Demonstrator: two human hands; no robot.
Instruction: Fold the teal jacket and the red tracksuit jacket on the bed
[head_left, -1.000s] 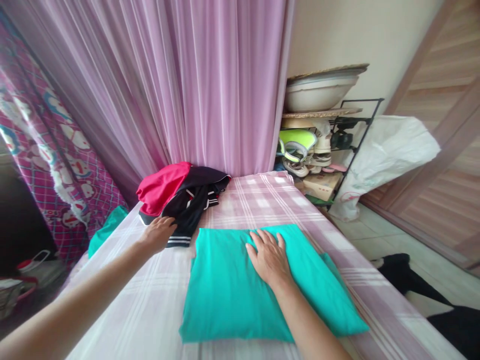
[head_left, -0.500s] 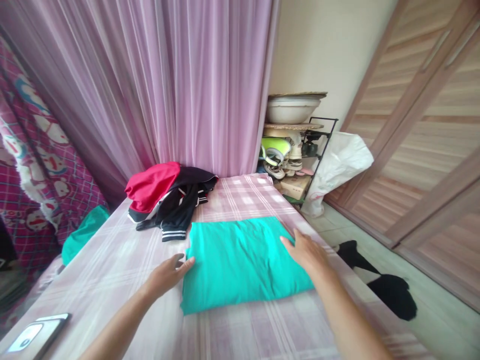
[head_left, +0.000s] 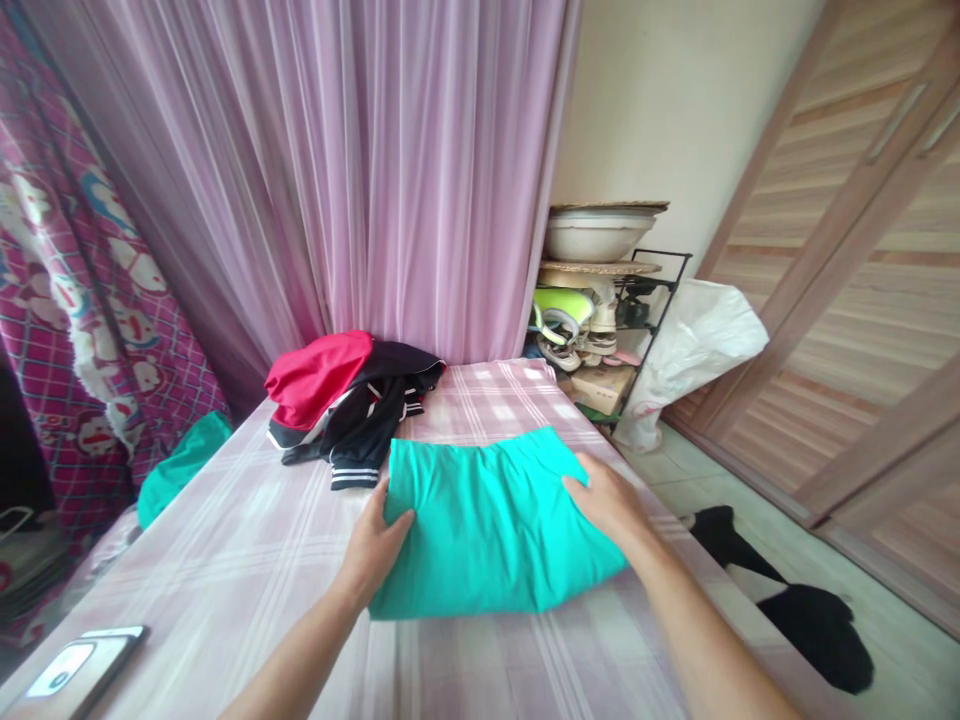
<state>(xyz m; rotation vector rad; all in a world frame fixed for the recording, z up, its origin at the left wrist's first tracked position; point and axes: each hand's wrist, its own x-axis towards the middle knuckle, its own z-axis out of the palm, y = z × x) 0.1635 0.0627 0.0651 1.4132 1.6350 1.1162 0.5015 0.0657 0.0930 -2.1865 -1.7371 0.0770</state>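
Observation:
A folded teal cloth (head_left: 491, 525) lies on the pink plaid bed cover (head_left: 247, 570) in front of me. My left hand (head_left: 375, 545) grips the cloth's left edge, thumb on top and fingers tucked under. At the right edge my right hand (head_left: 609, 503) is wrapped round the cloth in the same way. The cloth's ends are bunched up slightly between the two hands.
A heap of red and black clothes (head_left: 349, 395) lies at the far end of the bed. A phone (head_left: 71, 668) rests at the near left. Another teal cloth (head_left: 180, 465) hangs off the left side. A shoe rack (head_left: 600, 330) and wooden wardrobe (head_left: 862, 300) stand right.
Both hands have moved onto the teal cloth's side edges and closed on them. The cloth has been pushed in narrower. My view has swung a little right.

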